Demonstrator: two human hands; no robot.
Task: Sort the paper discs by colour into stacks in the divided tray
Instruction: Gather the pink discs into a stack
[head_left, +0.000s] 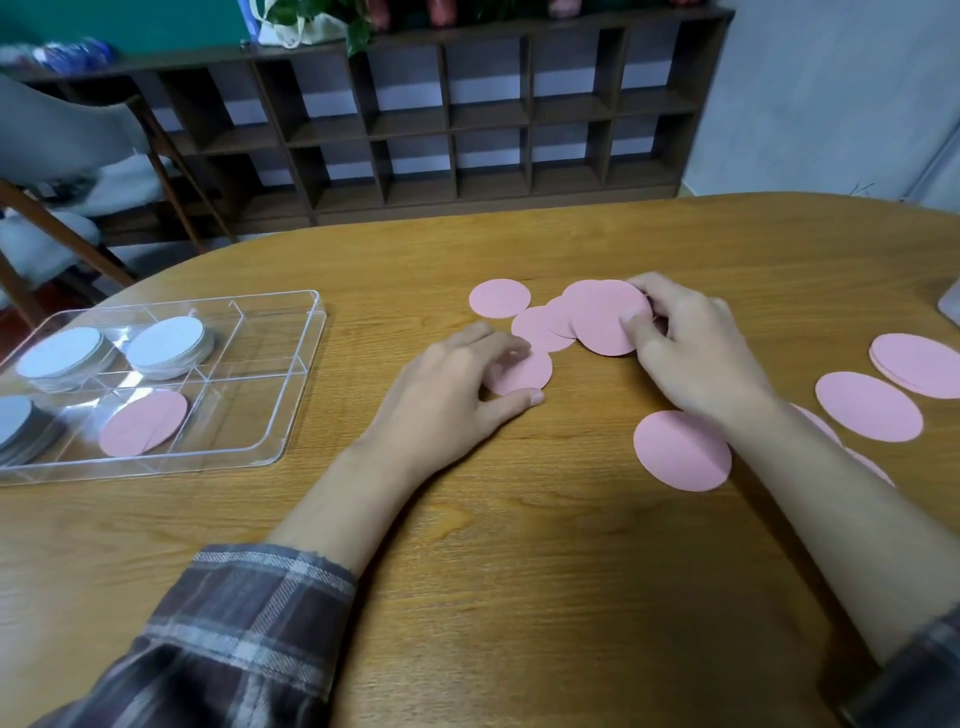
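Several pink paper discs lie loose on the wooden table. My right hand pinches the edge of a pink disc that overlaps two others. My left hand rests with its fingertips on another pink disc, thumb beside its edge. A clear divided tray sits at the left. It holds three stacks of pale blue-white discs and a pink disc in the near middle compartment. More pink discs lie at the right and under my right forearm.
A grey chair stands beyond the table's left side. A dark wooden cubby shelf runs along the back wall. A small stack of pink discs sits near the right edge. The tray's right compartments hold nothing.
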